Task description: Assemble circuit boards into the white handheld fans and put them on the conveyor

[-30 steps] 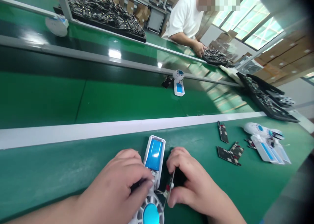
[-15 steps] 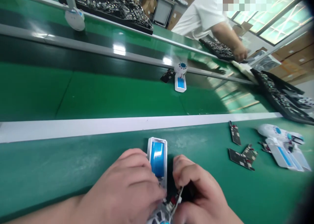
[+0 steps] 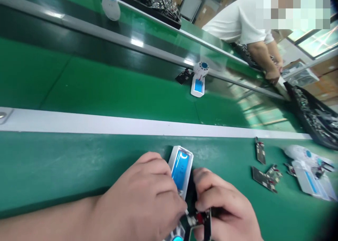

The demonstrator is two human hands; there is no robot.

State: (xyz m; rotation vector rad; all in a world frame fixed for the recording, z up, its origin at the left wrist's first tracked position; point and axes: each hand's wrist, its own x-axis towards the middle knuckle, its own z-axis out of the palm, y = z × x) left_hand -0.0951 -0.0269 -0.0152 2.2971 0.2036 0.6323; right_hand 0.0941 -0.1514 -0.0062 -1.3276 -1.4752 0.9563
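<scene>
My left hand [image 3: 150, 195] is closed around a white plastic housing [image 3: 189, 160] that has a blue cell [image 3: 181, 169] in its long end. Its round end with a bright blue spot shows below my fingers. Close on the right, my right hand [image 3: 224, 202] pinches a dark circuit board [image 3: 207, 223] with a red part on it. The board is edge-on beside the housing; whether wires join the two is hidden by my fingers.
Loose circuit boards [image 3: 264, 179] and more white housings [image 3: 306, 177] lie to the right. Across the white strip [image 3: 105, 124], another housing [image 3: 198, 86] with a board sits on the green belt. A co-worker [image 3: 261, 54] reaches over black trays of parts [image 3: 314, 118] at the far right.
The housing in my left hand has tilted to the right. My right hand has turned the board more upright. The co-worker's arms have come lower, and the whole view has shifted.
</scene>
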